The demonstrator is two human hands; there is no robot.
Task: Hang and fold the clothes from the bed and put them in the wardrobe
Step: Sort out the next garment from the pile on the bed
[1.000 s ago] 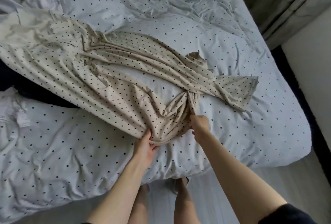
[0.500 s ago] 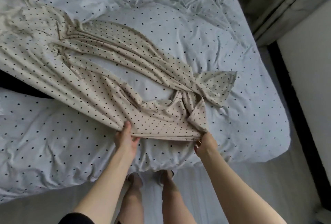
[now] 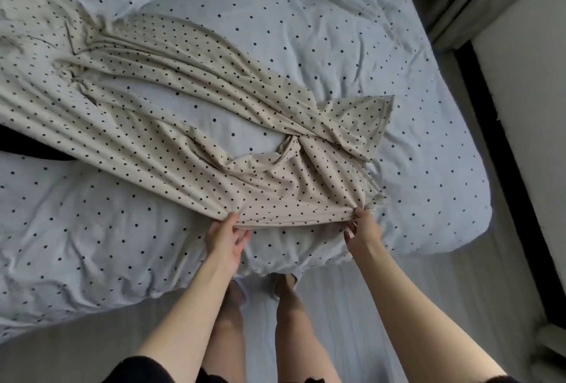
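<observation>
The bed (image 3: 337,30), under a dotted cover, carries a long beige dotted dress (image 3: 171,137) lying slantwise, twisted near its near end. That end sits at the bed's edge, stretched between both hands, likely to square it for hanging or folding. Left hand (image 3: 225,237) pinches one corner; right hand (image 3: 363,229) pinches the other.

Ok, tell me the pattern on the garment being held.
Beige dress with small dark polka dots, head view.
</observation>
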